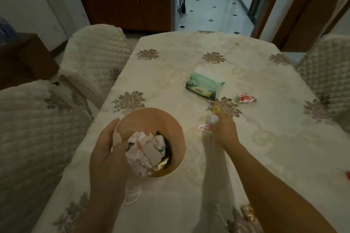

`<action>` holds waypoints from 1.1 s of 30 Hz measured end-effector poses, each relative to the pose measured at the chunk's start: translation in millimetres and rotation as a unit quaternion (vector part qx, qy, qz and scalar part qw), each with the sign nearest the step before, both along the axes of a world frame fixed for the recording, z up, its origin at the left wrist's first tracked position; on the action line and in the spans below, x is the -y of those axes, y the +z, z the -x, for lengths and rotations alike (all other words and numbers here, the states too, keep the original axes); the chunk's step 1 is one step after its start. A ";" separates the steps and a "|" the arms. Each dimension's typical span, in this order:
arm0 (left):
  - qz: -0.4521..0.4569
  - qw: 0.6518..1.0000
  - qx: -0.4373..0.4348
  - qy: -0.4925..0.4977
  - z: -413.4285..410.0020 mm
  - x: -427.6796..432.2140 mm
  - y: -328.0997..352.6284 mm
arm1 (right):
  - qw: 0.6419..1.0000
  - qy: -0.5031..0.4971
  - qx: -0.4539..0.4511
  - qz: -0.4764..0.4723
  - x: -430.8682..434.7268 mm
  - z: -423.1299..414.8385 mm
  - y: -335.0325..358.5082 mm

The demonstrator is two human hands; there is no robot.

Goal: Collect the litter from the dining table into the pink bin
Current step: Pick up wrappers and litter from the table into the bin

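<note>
Two bare forearms reach in from the bottom edge over the table [246,73], one hand on the bin, the other closed on litter.

The left hand [108,149] curls over the near-left rim of the pink bin [149,119], thumb hooked inside and fingers on the outer wall, gripping it at the table's left edge. The bin holds crumpled tissue [141,145], a grey card and a gold wrapper. The right arm stretches forward toward 12 o'clock; its hand [224,130] is closed, knuckles up, pinching a clear wrapper [205,124] with red print, just right of the bin. A gold scrap [216,109] lies touching its fingertips. A red-and-white wrapper [245,98] sits at 1 o'clock from that hand, a green tissue pack [205,86] at 12.
</note>
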State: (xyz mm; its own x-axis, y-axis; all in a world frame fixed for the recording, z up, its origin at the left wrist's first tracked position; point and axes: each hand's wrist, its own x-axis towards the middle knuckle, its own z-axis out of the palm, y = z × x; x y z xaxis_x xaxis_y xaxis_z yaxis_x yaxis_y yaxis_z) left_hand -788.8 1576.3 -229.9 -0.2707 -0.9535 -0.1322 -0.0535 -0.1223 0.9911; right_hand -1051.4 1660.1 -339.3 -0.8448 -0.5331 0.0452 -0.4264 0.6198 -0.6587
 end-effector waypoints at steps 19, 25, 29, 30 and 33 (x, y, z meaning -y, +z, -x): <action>0.007 1.000 -0.011 -0.027 1.0 -13.1 8.0 | 0.954 0.163 -0.062 0.244 -20.8 -115.6 118.1; -0.010 0.998 -0.039 -0.050 -6.0 -29.0 15.5 | 0.933 0.340 -0.105 0.046 -11.1 -148.9 122.8; -0.015 0.999 -0.032 -0.040 -3.8 -30.3 11.9 | 0.947 0.294 -0.071 0.111 -25.2 -140.1 123.4; -0.014 0.999 -0.028 -0.036 -2.7 -29.5 10.9 | 0.956 0.255 -0.063 0.134 -28.9 -132.3 121.9; -0.010 0.999 -0.015 -0.034 1.8 -28.2 12.2 | 0.982 0.102 -0.049 0.151 -35.2 -94.1 98.1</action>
